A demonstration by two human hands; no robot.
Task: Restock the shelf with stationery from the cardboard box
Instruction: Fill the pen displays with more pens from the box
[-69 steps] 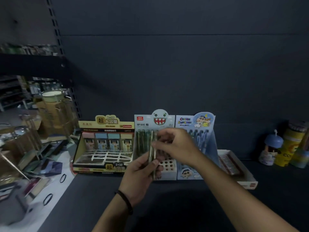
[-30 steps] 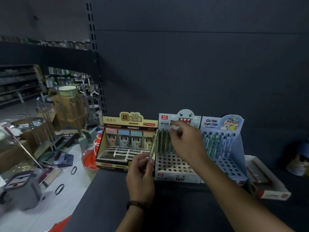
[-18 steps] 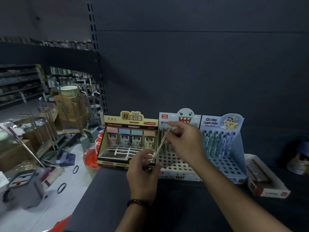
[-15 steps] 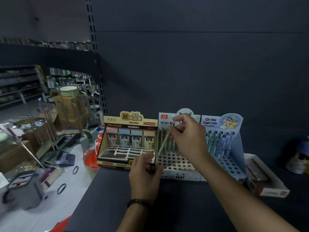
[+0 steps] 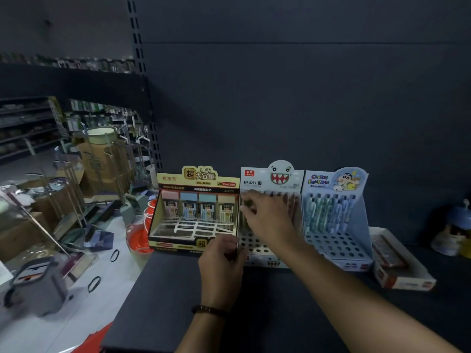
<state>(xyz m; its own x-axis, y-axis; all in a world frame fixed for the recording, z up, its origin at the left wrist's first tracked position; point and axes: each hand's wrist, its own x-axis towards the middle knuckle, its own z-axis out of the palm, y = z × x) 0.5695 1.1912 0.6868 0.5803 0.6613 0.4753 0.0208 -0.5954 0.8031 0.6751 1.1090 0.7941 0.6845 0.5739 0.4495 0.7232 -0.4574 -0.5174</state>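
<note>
The dark shelf fills the view in front of you, backed by a dark panel. To your left, down on the floor, cardboard boxes stand among wire racks.

Three displays stand side by side along the back of the shelf. The yellow display of small lead cases is on the left and the white display with a toothy monster face is in the middle. On the right is the blue display with a cartoon header. A flat tray lies just beside the blue one, further right.

Your right hand reaches over the white display's holed rack. Its grip is closed, the fingertips pinching the top of a pen that stands upright at the left end of the back row. More pens stand along that row to its right.

Your left hand sits lower, at the front left corner of the white display, with a dark bracelet on the wrist. Its fingers are curled inward, but I cannot tell whether that grip holds anything.
</note>
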